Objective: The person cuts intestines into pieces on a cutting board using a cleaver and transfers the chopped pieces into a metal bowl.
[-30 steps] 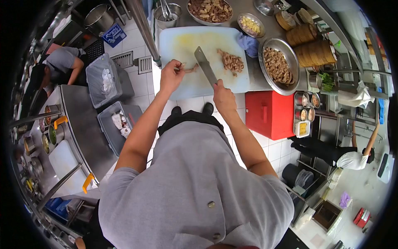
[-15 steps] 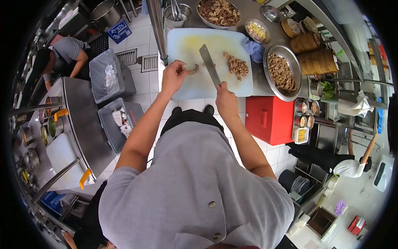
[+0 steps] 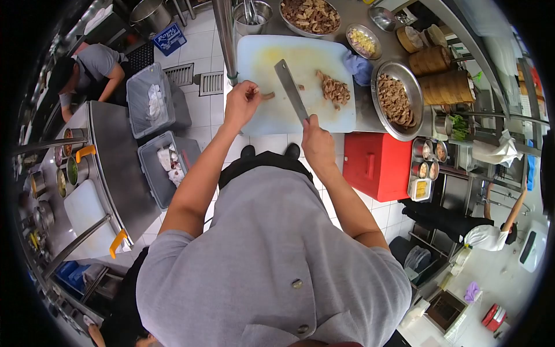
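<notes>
My right hand (image 3: 317,140) is wrapped round the handle of a cleaver (image 3: 291,89), whose blade points up and left over the white cutting board (image 3: 260,124). Pinched in the fingers of my left hand (image 3: 243,103), at the board's left edge, is a thin strip of meat (image 3: 267,96). A small bit of meat (image 3: 301,87) lies just right of the blade. Farther right on the board rests a pile of cut meat (image 3: 335,90). Beyond the board's right edge stands a large steel bowl (image 3: 420,98) of sliced meat. A blue cloth (image 3: 358,67) is bunched between board and bowl.
Behind the board are a metal pot (image 3: 253,27), a bowl of meat (image 3: 310,17) and a bowl of yellow pieces (image 3: 364,41). Bamboo steamers (image 3: 445,87) stand right, above a red box (image 3: 376,165). Grey bins (image 3: 149,98) and a bending co-worker (image 3: 98,66) are left; another person (image 3: 485,236) is right.
The view has shifted, so the board sits farther right in it. A small bit of meat now lies apart beside the blade. Both hands keep their holds.
</notes>
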A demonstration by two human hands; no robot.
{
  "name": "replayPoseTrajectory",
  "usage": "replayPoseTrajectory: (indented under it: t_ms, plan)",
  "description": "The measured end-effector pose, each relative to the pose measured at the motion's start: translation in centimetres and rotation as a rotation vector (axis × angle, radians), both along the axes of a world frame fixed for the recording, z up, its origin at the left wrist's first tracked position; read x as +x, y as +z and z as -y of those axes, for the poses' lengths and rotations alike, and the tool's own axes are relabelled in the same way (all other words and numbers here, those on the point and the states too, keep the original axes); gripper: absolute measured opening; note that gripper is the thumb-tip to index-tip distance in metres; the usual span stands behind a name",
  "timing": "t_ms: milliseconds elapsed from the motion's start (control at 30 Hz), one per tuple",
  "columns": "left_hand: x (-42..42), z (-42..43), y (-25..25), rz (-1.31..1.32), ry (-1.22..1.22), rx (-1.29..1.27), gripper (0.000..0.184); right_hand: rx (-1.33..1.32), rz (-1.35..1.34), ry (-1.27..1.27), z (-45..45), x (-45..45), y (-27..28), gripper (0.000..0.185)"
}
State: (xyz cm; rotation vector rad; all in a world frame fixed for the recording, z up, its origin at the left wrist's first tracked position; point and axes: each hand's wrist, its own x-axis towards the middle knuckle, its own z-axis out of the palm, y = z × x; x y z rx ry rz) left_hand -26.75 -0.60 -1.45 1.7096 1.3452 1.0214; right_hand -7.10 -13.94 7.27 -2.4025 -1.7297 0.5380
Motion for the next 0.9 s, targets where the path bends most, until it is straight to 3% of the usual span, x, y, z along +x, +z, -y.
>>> replayPoseTrajectory:
  t_ms: [233, 333, 400, 633, 700, 900]
  plan:
    - [-0.2, 0.3, -0.5, 0.019, 0.002, -0.090, 0.017, -0.049, -0.036, 0.054, -0.2, -0.6, -3.3, 0.025]
    - [-0.8, 0.4, -0.6, -0.001, 0.000, -0.138, 0.016, -0.129, 0.012, -0.007, -0.3, 0.9, -3.7, 0.027]
    - [-0.3, -0.4, -0.3, 0.019, 0.009, -0.138, 0.016, -0.025, -0.046, -0.144, -0.9, 3.6, -5.1, 0.029]
    - [5.0, -0.9, -0.5, 0.252, 0.016, -0.134, 0.016, 0.103, -0.067, -0.140, 0.0, 5.8, -3.4, 0.026]
    - [5.5, -0.8, -1.3, 0.107, -0.038, -0.112, 0.016, 0.133, -0.058, -0.111, 0.6, 4.9, -3.2, 0.025]
    - [5.2, -0.4, -1.1, 0.010, -0.022, -0.005, 0.014, 0.182, -0.059, -0.062, 1.3, 0.9, 0.5, 0.022]
